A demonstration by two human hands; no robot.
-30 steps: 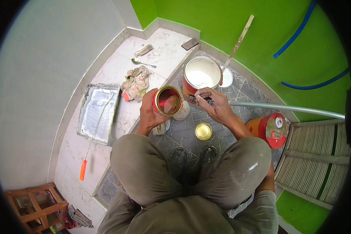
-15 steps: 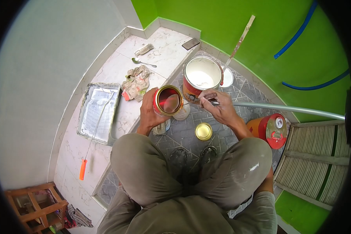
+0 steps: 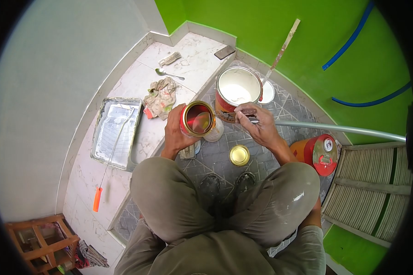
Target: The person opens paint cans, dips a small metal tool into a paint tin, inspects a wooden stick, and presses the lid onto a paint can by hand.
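My left hand point(image 3: 173, 133) is wrapped round a small red paint can point(image 3: 185, 120) with a gold rim. The can leans so that its open mouth faces me, and reddish liquid shows inside. Close to its right rim, my right hand point(image 3: 259, 124) pinches a thin tool with a brownish handle point(image 3: 249, 111); its exact kind is unclear. The tool's slim end points left toward the can, and I cannot tell whether it touches. Just beyond my right hand stands a large open paint bucket point(image 3: 238, 87) holding white paint. A gold lid point(image 3: 239, 155) lies on the floor below.
On the white tiled step lie a paint tray point(image 3: 114, 137) with an orange-handled roller frame point(image 3: 97, 199), a stained rag point(image 3: 160, 97), a spoon point(image 3: 170, 74) and a phone point(image 3: 224, 52). To the right are a metal pole point(image 3: 339, 127), a red-topped can point(image 3: 324, 156) and a slatted wooden panel point(image 3: 367, 188).
The tool in my right hand has turned slightly, and its brownish handle shows more above my fingers. My left hand and the can have barely moved.
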